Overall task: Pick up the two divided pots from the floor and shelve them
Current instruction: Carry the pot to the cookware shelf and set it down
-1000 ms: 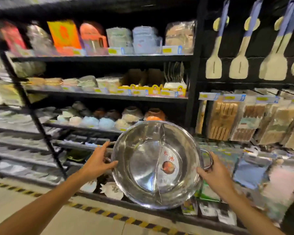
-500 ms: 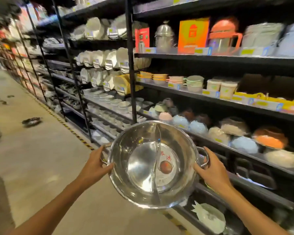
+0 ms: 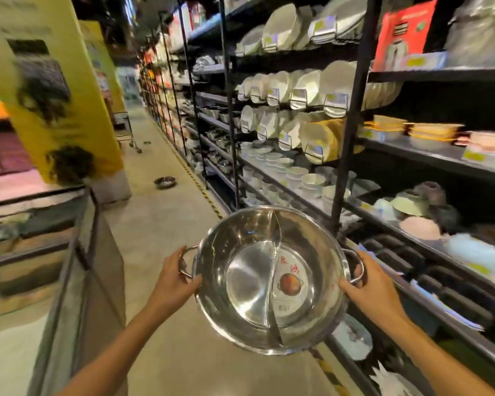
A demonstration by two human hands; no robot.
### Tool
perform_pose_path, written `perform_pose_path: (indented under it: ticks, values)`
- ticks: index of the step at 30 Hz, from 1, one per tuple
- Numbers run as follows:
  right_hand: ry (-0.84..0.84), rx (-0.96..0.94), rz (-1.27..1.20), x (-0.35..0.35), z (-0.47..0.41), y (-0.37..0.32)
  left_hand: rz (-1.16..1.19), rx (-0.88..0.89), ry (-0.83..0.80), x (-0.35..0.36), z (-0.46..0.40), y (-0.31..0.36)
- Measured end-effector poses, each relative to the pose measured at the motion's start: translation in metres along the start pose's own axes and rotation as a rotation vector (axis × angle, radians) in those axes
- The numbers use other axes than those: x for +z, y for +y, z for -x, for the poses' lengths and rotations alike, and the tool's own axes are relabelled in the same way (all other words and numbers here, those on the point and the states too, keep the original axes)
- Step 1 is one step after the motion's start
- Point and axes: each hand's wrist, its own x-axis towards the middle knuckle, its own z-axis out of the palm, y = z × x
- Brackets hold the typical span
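Long shop aisle with a pale concrete floor (image 3: 166,224) and a yellow-and-black striped line (image 3: 196,181) along the shelf foot. Tall black metal shelves (image 3: 352,115) down the right side, packed with white plates (image 3: 306,87) standing on edge and stacks of small white bowls (image 3: 297,175) lower down. Too many to count, and blurry. One yellow pillar (image 3: 77,104) on the left, with a glass-sided counter (image 3: 77,252) near it.

Two divided pots in sight. One big shiny round steel pot with a curved wall down its middle (image 3: 272,278) — held up in front at about waist height, over the floor and just beside the low shelves, its open top tipped toward the camera. Two halves inside; one round paper label (image 3: 290,281) with red writing and a red pot picture in the right half. Two loop handles, one on each side.

Left hand (image 3: 173,281) wrapped around the left handle, fingers curled tight on it. Right hand (image 3: 369,284) wrapped around the right handle, fingers curled through the loop.

One more small shiny steel pot (image 3: 165,182) — far down the aisle, sitting on the floor, well apart from the hands and near the striped line.
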Motion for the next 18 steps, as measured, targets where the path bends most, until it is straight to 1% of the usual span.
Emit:
perform_pose_path:
  ticks: [4,6,10,14,18]
  values:
    - [-0.097,-0.063,-0.058,0.055,-0.11,-0.03,-0.056,-0.067,0.103,-0.021,-0.072,-0.031]
    - [-0.135,-0.099,-0.07,0.083,-0.161,-0.056,-0.078,-0.107,0.179,-0.031,-0.108,-0.046]
    - [-0.189,-0.16,-0.094,0.143,-0.244,-0.103,-0.132,-0.162,0.277,-0.049,-0.161,-0.078]
    - [-0.264,-0.211,-0.112,0.21,-0.313,-0.137,-0.145,-0.277,0.328,-0.065,-0.212,-0.138]
    - [-0.326,-0.243,-0.066,0.284,-0.386,-0.164,-0.137,-0.37,0.366,-0.071,-0.276,-0.207]
